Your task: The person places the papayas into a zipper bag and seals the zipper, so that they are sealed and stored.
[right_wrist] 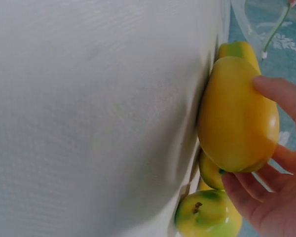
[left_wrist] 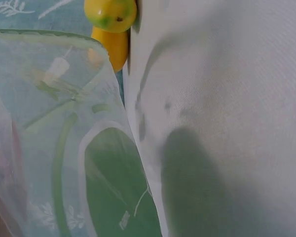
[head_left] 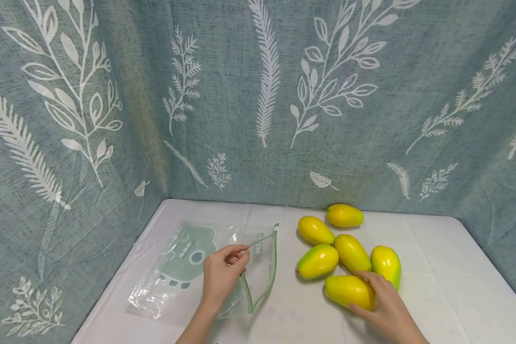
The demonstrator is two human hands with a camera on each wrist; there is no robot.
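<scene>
Your left hand reaches in from the near side over the clear bag; thumb and forefinger pinch the green rim strip at its left strand, remaining fingers tucked in. Your right hand comes in from lower right; thumb on the near side of the nearest fruit, fingers bent round its far side; it's gripped at the right end; can't tell if it's off the cloth.

Edges: the table meets the leaf-print curtain at the back; the farthest fruit sits near that edge; a strip of white cloth runs between the bag mouth and the fruit cluster, more of it right of the cluster; the other four fruits are packed just behind and beside your right hand, so little room there.

Bag lies left of the fruit, mouth facing right, strips parted in the middle, meeting at both ends; green cartoon print on its wall; cloth shows through the plastic.
</scene>
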